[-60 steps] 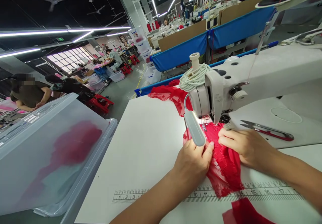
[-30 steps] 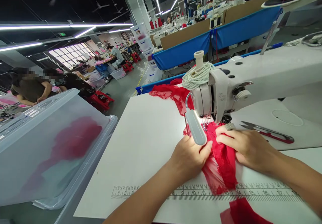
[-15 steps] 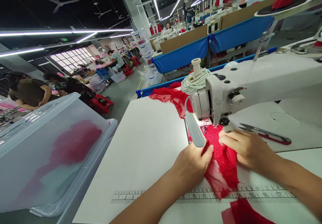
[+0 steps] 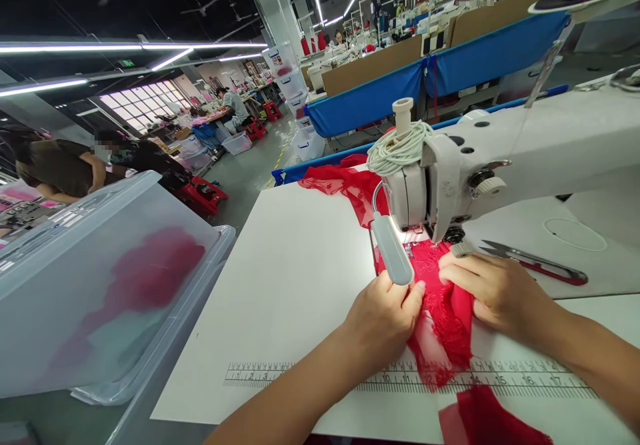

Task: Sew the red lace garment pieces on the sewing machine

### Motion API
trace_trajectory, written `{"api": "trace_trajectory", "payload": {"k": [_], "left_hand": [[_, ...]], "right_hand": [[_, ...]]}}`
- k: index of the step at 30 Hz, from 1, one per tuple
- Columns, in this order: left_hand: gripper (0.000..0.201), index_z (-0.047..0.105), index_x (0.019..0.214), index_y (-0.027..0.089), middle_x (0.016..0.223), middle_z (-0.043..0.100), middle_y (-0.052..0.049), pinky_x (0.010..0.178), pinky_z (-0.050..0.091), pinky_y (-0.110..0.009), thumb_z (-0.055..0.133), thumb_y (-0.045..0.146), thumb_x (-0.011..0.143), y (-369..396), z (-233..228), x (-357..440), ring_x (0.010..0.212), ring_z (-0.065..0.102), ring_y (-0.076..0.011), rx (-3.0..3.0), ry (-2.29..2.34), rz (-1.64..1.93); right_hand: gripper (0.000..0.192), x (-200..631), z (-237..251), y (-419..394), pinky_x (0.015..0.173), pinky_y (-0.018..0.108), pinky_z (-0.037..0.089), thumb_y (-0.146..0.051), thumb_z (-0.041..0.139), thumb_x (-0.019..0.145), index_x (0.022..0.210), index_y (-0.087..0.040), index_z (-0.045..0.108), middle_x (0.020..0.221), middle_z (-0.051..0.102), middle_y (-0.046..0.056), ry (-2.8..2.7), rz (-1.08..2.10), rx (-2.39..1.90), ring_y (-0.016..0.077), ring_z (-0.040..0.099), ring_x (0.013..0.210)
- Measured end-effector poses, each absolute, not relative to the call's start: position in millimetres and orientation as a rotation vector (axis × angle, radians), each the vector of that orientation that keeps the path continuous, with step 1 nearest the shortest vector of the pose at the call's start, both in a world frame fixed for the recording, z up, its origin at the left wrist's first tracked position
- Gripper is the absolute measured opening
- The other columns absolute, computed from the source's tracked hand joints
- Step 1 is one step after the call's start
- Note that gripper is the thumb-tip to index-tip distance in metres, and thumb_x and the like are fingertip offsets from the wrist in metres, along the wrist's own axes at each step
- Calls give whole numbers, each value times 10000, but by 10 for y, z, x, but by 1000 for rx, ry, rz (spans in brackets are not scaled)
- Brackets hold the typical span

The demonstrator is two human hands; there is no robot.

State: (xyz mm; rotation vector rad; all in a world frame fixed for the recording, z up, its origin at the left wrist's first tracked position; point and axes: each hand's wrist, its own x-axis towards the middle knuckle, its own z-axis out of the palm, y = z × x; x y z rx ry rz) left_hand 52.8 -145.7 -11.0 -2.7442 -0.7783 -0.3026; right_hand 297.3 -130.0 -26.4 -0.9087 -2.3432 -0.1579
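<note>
On the white desk [image 4: 300,278], red lace fabric [image 4: 445,312] lies under the sewing machine [image 4: 500,158] head. The left hand [image 4: 383,318], at the lace's 9 o'clock, presses it flat; its grip is hard to read. The right hand [image 4: 493,292], at 3 o'clock, lies flat on it, fingers loose. The lamp [image 4: 393,252] hides the needle area.

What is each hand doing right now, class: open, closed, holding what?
Left hand: loosely curled, pressing the red lace fabric onto the white table.
Right hand: open, fingers flat on the same fabric.
</note>
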Motion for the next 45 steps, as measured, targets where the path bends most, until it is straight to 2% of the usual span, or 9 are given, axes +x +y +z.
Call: {"api": "trace_trajectory", "payload": {"k": [7,11,17,22,26,29,32,40,45], "left_hand": [[331,669,1109,59,963,701,-160,506,468,-292,394,30,927,-1419,-96,551,677,592,-188,-2663,-808,-524],[266,675,944,124,860,683,-107,493,435,-280,417,62,947,-1387,-92,583,646,565,-181,-2605,-854,-588],[295,484,608,188,676,552,-29,507,395,-266,450,-14,820,-1370,-103,611,606,499,-151,-2656,-809,-684],[292,523,667,179,782,607,-56,549,415,-285,421,-13,862,-1369,-96,597,638,494,-156,-2662,-804,-576],[289,503,664,185,723,552,-40,558,411,-286,428,-27,845,-1366,-110,588,661,500,-168,-2681,-788,-502],[282,472,641,188,696,520,-34,532,380,-283,445,-48,792,-1370,-142,597,635,486,-165,-2658,-773,-488],[262,477,655,186,741,554,-53,522,369,-289,475,-33,798,-1382,-165,615,612,482,-159,-2618,-761,-475],[243,656,1003,146,832,646,-70,492,363,-283,473,20,905,-1430,-130,609,598,506,-160,-2558,-803,-586],[284,668,1129,120,922,680,-114,516,419,-274,488,31,929,-1434,-133,586,619,536,-152,-2586,-798,-472]], "right_hand": [[423,2925,-406,-1308,640,313,479,14,431,685,936,-236,662,885,691,53,-2253,-137,-986,216,623,782],[413,2905,-269,-1353,573,275,461,40,382,823,996,-247,623,902,672,39,-2104,-179,-1014,174,634,718],[324,2919,-50,-1418,646,298,486,59,426,873,894,-263,452,839,582,12,-1962,48,-857,170,583,717],[354,2955,-137,-1369,578,348,450,69,398,718,856,-243,493,800,527,53,-2185,53,-918,212,512,672],[309,3017,-182,-1360,595,372,432,48,426,817,785,-253,488,752,544,55,-2224,-177,-898,233,511,668],[305,3046,-203,-1366,585,345,417,43,445,850,813,-250,522,1002,693,90,-2298,-226,-828,240,617,803],[358,3021,-207,-1354,524,337,337,84,372,824,759,-242,504,1161,724,68,-2440,-201,-774,192,602,722],[334,2971,-242,-1286,569,327,347,72,341,786,733,-224,486,815,630,44,-2448,-39,-737,181,490,657],[383,3002,-282,-1264,686,343,458,45,367,795,925,-208,623,903,655,70,-2385,-106,-775,209,575,800]]}}
